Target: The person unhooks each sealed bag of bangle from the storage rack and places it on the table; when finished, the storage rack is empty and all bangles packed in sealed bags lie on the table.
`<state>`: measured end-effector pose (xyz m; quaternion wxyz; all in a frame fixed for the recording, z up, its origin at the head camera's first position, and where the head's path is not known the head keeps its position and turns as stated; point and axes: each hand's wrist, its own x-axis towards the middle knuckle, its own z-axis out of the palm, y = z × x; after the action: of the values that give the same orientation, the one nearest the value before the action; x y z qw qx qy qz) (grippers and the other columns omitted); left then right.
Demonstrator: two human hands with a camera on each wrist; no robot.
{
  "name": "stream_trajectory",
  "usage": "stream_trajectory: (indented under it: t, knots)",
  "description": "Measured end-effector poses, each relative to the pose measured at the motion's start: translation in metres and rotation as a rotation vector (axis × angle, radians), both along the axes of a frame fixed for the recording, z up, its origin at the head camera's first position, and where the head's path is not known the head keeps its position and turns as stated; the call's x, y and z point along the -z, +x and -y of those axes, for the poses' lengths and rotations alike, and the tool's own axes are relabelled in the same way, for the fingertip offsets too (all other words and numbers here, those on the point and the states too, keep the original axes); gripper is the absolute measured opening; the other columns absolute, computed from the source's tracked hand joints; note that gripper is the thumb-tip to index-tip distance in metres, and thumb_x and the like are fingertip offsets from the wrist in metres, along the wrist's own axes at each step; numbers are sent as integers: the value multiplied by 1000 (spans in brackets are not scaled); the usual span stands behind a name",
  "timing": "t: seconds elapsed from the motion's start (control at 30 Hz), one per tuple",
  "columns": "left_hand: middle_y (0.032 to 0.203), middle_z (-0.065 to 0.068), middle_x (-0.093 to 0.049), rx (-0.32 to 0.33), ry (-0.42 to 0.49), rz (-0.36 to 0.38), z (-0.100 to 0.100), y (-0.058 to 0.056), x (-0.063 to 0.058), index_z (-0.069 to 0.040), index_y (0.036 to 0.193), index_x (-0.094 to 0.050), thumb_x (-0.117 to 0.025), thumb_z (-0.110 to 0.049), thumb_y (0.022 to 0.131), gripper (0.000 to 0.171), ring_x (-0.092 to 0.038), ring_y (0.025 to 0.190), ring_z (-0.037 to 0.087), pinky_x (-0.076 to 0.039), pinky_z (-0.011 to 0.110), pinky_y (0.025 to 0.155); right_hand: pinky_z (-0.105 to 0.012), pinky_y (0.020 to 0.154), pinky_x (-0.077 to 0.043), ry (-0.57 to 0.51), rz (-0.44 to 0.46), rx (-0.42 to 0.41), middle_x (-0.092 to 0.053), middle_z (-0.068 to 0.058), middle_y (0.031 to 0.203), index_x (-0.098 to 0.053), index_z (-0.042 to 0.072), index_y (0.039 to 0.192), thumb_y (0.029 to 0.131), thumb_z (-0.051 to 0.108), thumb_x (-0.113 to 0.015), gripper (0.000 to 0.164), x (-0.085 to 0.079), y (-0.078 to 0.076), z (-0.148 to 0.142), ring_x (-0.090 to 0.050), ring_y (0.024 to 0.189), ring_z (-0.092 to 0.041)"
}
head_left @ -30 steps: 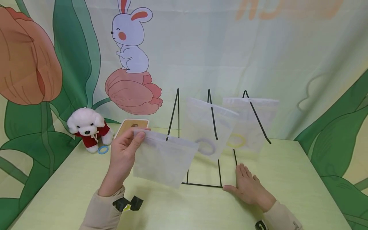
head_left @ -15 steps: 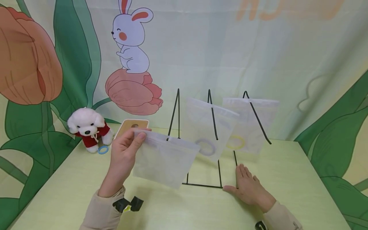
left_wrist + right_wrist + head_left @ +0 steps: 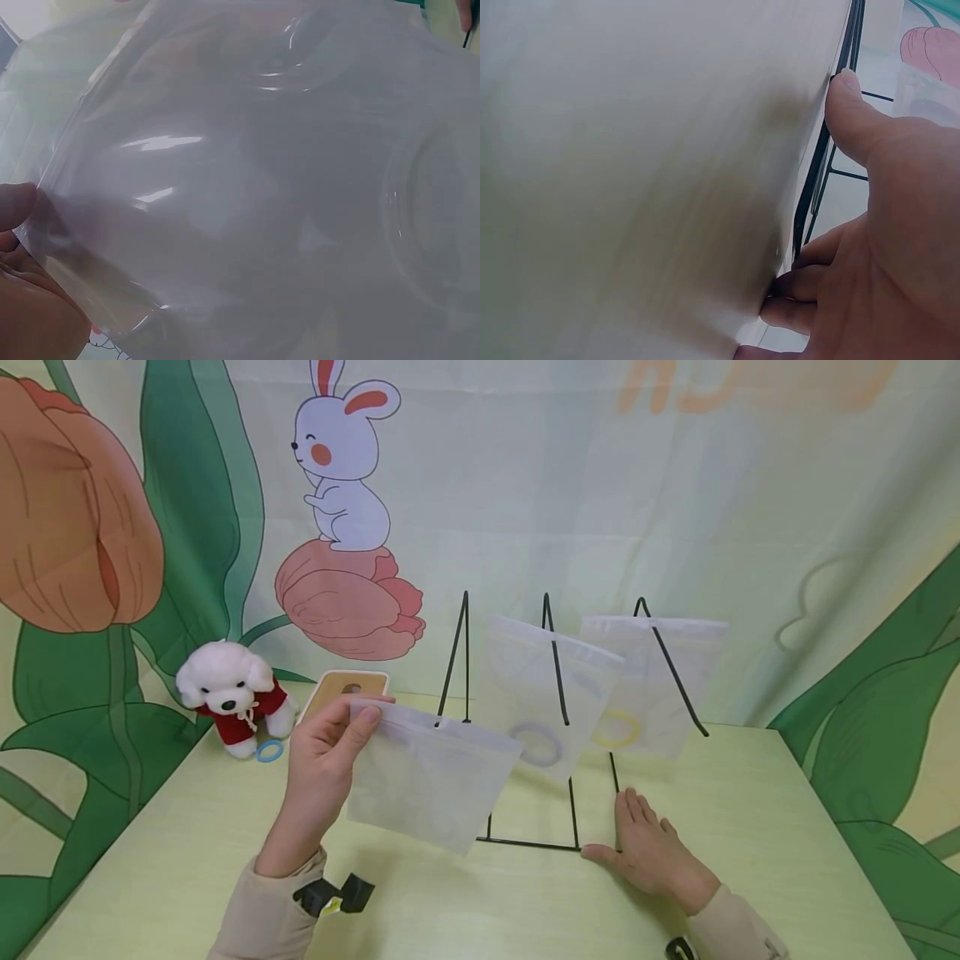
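In the head view my left hand (image 3: 322, 777) pinches the upper left corner of a frosted zip bag (image 3: 431, 785) between thumb and fingers. The bag's top strip meets the tip of the left hook (image 3: 450, 668) of a black wire rack (image 3: 528, 844). The left wrist view is mostly filled by clear plastic (image 3: 225, 195), with a round outline at its right. My right hand (image 3: 652, 852) lies on the table at the rack's front right corner, fingers extended along the base wire. In the right wrist view its thumb (image 3: 855, 120) touches the black wire.
Two more zip bags hang from the rack: a middle bag (image 3: 517, 685) with a pale purple ring (image 3: 542, 763), and a right bag (image 3: 682, 693) with a yellow ring (image 3: 619, 747). A toy dog (image 3: 240, 735), blue ring (image 3: 268, 759) and tan white-edged card (image 3: 333, 682) are at the back left.
The held zip bag's right edge has shifted very slightly to the right. Both hands stay where they were, and the hanging bags look the same.
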<state>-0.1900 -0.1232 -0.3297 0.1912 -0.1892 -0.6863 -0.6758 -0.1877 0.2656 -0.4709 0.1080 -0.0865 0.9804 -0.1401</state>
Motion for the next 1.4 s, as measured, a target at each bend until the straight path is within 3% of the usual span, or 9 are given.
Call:
stream_trajectory:
  t: [0.73,1.03,1.4]
  knots:
    - [105,1,-69,-14,-37,38,4,6,-2,5,112,-65,-55,-10,100,22,-60,92,21,-53,25,79,-72,102,-20,9,-1,-1,-9,-34,154,-13,-15,148,90,69,-44,107,1,0,0,-12,141,-50]
    - [100,4,-70,-2,15,34,9,9,1,8,110,-65,-55,-7,99,22,-59,92,20,-50,25,77,-71,102,-21,17,-13,1,-10,-34,154,-14,-16,147,90,69,-45,107,1,0,1,-13,141,-50]
    - [107,4,-71,-67,13,45,22,17,2,5,110,-66,-55,-8,99,20,-58,100,21,-51,23,81,-72,102,-20,7,-11,4,-9,-34,154,-14,-16,147,90,68,-46,107,0,1,1,-12,141,-50]
